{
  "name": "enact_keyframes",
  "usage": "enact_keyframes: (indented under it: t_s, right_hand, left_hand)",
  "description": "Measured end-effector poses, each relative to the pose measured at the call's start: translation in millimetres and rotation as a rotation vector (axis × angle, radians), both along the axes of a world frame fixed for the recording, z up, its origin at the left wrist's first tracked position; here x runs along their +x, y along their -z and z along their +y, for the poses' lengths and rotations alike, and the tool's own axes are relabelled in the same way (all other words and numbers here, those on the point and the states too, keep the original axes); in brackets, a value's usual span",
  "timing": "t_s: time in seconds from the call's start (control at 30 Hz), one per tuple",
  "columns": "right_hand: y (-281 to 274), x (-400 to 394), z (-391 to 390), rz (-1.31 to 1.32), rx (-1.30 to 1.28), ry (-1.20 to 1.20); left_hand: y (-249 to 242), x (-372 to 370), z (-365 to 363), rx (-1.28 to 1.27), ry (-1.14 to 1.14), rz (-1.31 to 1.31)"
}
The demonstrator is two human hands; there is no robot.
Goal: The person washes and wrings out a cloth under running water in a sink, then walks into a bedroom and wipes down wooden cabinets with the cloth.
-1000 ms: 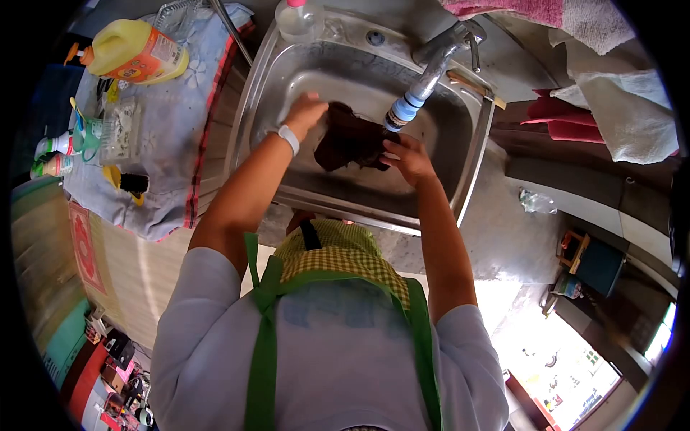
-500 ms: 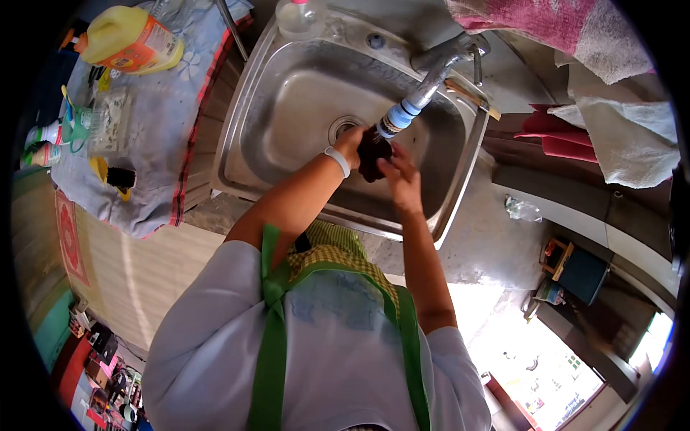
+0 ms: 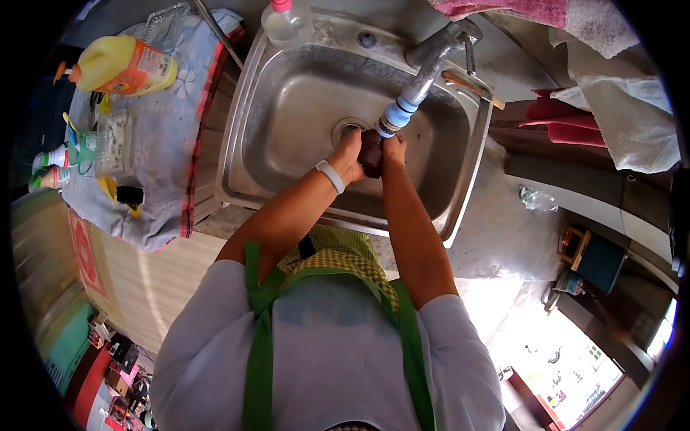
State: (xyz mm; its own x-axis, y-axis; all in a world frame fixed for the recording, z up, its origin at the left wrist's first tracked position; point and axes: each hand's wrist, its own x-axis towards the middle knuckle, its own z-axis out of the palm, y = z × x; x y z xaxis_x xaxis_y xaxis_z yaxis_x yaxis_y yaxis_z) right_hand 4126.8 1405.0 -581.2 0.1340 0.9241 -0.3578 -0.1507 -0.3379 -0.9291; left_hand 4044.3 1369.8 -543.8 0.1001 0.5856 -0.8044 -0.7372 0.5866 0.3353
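Observation:
A bunched dark brown cloth (image 3: 371,155) is under the blue-and-white faucet nozzle (image 3: 396,116), above the steel sink (image 3: 287,95). My left hand (image 3: 349,154), with a pale band at the wrist, is closed on the cloth's left side. On the opposite side, my right hand (image 3: 393,149) is closed on it too, its fingers mostly hidden. Just left of the hands, the drain (image 3: 348,128) shows in the sink floor.
At the sink's back left corner stands a clear bottle with a pink cap (image 3: 286,25). A yellow pump jug (image 3: 126,66) and clear plastic trays lie on the blue cloth-covered table (image 3: 162,133). Towels (image 3: 624,115) hang at the right. A wooden stick (image 3: 473,89) rests on the sink's right rim.
My right hand has come in from an open pose beside the cloth and now grips it. The cloth is bunched smaller between both hands. The view has shifted slightly.

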Motion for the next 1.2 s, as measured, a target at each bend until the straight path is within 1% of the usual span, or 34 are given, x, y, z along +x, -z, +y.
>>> enact_keyframes:
  t_s: [0.07,0.1,0.13,0.17,0.2,0.23,0.27,0.3,0.33,0.4,0.43,0.47,0.5,0.53,0.57,0.6,0.63,0.67,0.73,0.77,0.83,0.87,0.93,0.97,1.0,1.07,1.1,1.13,1.2]
  right_hand:
    - [-12,1,-2,0.037,-0.215,-0.018]
    - [-19,-7,-14,0.196,-0.16,-0.035]
    - [-17,-16,-26,0.287,-0.078,-0.087]
    - [-8,-23,-35,0.139,0.123,-0.112]
    - [0,-31,-43,-0.012,0.322,-0.136]
    - [3,-40,-51,-0.155,0.392,-0.111]
    - [4,-45,-60,-0.298,0.46,-0.085]
    - [-32,-48,-69,-0.301,0.504,-0.074]
    - [-23,-44,-65,-0.304,0.503,-0.069]
    - [-2,-33,-45,-0.427,0.538,-0.052]
    - [-11,-26,-35,-0.318,0.326,-0.13]
    - [-4,-20,-27,-0.315,0.324,-0.125]
    - [7,-15,-21,-0.288,0.325,-0.064]
    - [17,-10,-14,-0.261,0.325,-0.002]
    - [18,-1,-6,-0.259,0.325,0.003]
    - [18,9,2,-0.21,0.162,0.066]
    - [17,17,6,-0.164,0.0,0.121]
    - [-11,20,3,0.12,-0.291,0.229]
    - [-23,26,-4,0.189,-0.27,0.091]
    - [-24,22,-10,0.188,-0.27,0.089]
    - [-24,6,-28,0.428,-0.098,-0.081]
    - [-24,-2,-42,0.32,0.027,-0.135]
    - [-15,-20,-57,-0.083,0.506,-0.217]
    - [-28,-28,-56,0.007,0.345,0.009]
    - [-31,-28,-51,0.007,0.343,0.009]
    - [-37,-23,-41,0.25,-0.073,0.074]
    - [-41,-22,-40,0.385,-0.133,0.096]
    - [-44,-19,-40,0.384,-0.136,0.096]
    - [-51,-13,-40,0.164,-0.178,0.038]
  left_hand:
    - [10,-3,10,-0.05,-0.064,-0.137]
    - [14,-9,12,0.012,-0.137,-0.169]
    - [17,-17,13,0.074,-0.21,-0.202]
    - [26,-27,13,0.19,-0.183,-0.354]
    - [65,-35,11,0.54,-0.009,-0.663]
    - [91,-42,9,0.522,-0.01,-0.554]
    - [104,-44,8,0.504,-0.01,-0.446]
    - [103,-40,7,0.503,-0.005,-0.449]
    - [102,-31,5,0.527,0.063,-0.23]
    - [80,-17,1,0.545,0.137,-0.002]
    - [50,-10,0,0.335,0.075,0.047]
    - [34,-5,0,0.125,0.013,0.096]
    - [39,-4,2,0.185,0.085,0.098]
    - [44,-3,0,0.184,0.09,0.102]
    - [18,-1,-5,0.095,0.114,0.105]
    - [-7,0,-10,0.006,0.137,0.108]
    - [-23,0,-14,0.006,0.267,0.144]
    - [-26,5,-18,-0.028,0.295,0.175]
    - [2,-2,-13,-0.067,0.238,-0.028]
    - [2,-9,-12,-0.066,0.235,-0.029]
    - [0,-22,-10,-0.085,0.004,-0.133]
    - [7,-25,-8,-0.084,0.001,-0.134]
    - [24,-28,-5,0.224,-0.002,-0.497]
    - [5,-8,-8,0.355,0.026,-0.154]
    - [2,-1,-8,0.306,-0.019,-0.156]
    - [-4,10,-12,0.145,-0.086,0.488]
    - [-6,12,-16,0.236,-0.071,0.71]
    - [-3,12,-17,0.234,-0.07,0.709]
    - [-1,13,-21,0.302,0.135,1.261]
